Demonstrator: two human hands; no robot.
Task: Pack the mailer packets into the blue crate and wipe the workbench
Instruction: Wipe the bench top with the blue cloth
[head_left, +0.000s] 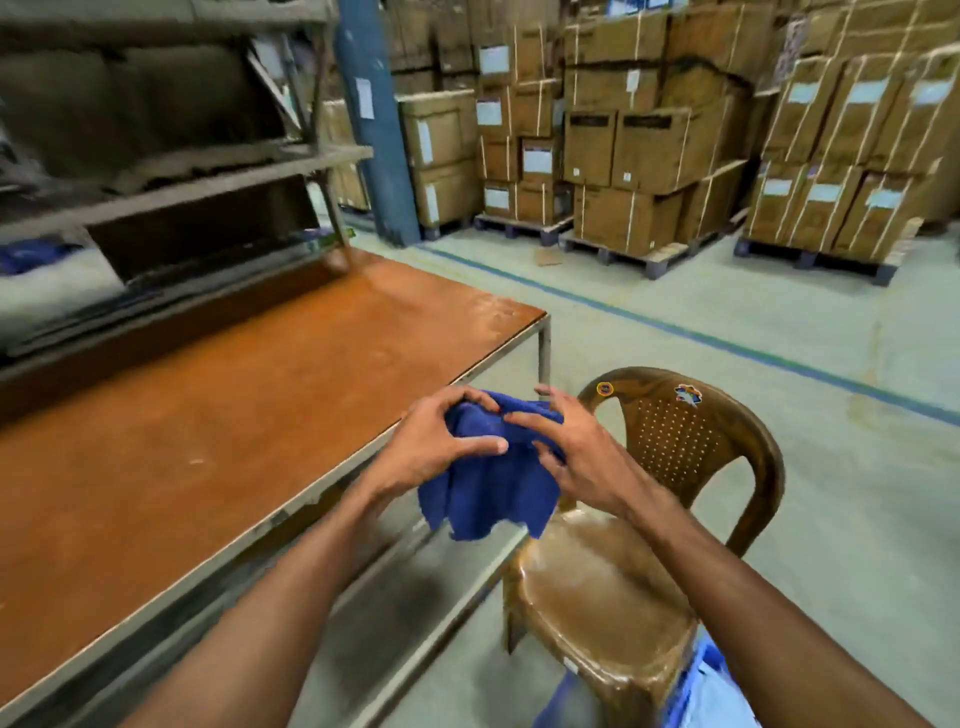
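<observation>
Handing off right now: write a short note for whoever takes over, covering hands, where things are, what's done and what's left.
Left hand: grips the blue cloth near its top.
Right hand: holds the same cloth from the other side.
The cloth hangs bunched in the air, between the workbench edge and the brown chair.
Done: no packets on the visible bench top. The crate is out of view, so packing is unconfirmed.
Left: wipe the bench top.

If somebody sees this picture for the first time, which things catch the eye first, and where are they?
The blue cloth, bunched between the left hand and the right hand, hangs in the centre. The orange-brown workbench spreads to the left, a brown plastic chair stands at lower right, and strapped cardboard boxes on pallets fill the background.
</observation>
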